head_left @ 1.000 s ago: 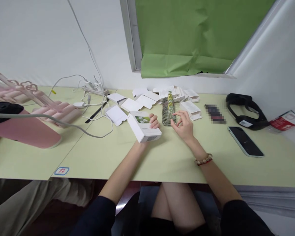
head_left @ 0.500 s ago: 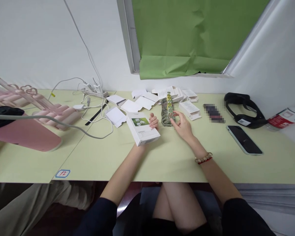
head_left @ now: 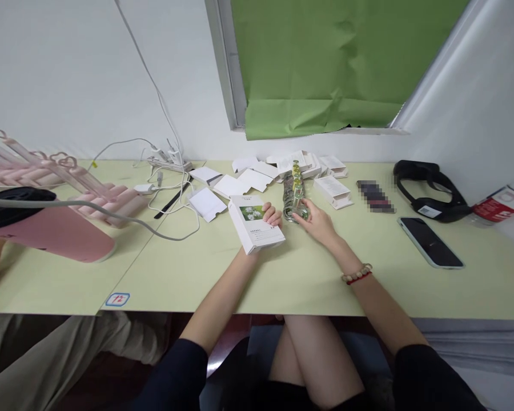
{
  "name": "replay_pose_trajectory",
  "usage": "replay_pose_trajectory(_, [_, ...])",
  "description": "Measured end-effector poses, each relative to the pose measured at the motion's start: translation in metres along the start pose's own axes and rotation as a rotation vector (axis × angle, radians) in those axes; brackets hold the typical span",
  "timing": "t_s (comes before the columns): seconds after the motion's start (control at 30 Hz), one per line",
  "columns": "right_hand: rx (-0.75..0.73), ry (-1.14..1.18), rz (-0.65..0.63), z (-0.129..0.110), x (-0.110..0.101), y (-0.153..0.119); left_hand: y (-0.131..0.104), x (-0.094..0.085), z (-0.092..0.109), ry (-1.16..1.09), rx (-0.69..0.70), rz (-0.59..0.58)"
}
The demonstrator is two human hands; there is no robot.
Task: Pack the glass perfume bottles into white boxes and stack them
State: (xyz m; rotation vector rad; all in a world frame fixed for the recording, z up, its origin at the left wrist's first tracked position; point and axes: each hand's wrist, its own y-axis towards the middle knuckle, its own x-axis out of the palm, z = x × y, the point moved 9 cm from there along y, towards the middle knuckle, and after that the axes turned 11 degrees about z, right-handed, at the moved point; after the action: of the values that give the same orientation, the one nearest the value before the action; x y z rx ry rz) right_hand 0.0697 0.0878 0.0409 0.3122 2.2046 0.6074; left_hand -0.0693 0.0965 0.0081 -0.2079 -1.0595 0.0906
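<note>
In my left hand (head_left: 272, 215) is a white cardboard box (head_left: 257, 228) with a photo of white flowers on its front. The box is tilted above the table, my fingers wrapped round its right edge. My right hand (head_left: 314, 221) is at the near end of a row of clear, glassy pieces (head_left: 289, 191) with ring-like dark edges and yellow-green knobs along the top. Its thumb and fingers close on the nearest clear piece (head_left: 298, 212); what kind of thing it is, I cannot make out.
Several white cartons (head_left: 333, 191) and flattened-looking boxes (head_left: 231, 186) lie toward the wall. On the left are a pink tumbler (head_left: 64, 231), pink rolls (head_left: 126, 205), white cables and a power strip (head_left: 171, 164). A phone (head_left: 430, 242), black headset (head_left: 430, 191) and bottle (head_left: 503, 202) occupy the right.
My right thumb and fingers have moved down over the nearest clear piece. The box in my left hand shifts slightly, and the whole view has moved a little.
</note>
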Motion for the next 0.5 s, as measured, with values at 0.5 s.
replay_pose_trajectory(0.5, [-0.144, -0.121, -0.160, -0.006, -0.012, 0.000, 0.015, -0.010, 0.034, -0.037, 0.062, -0.054])
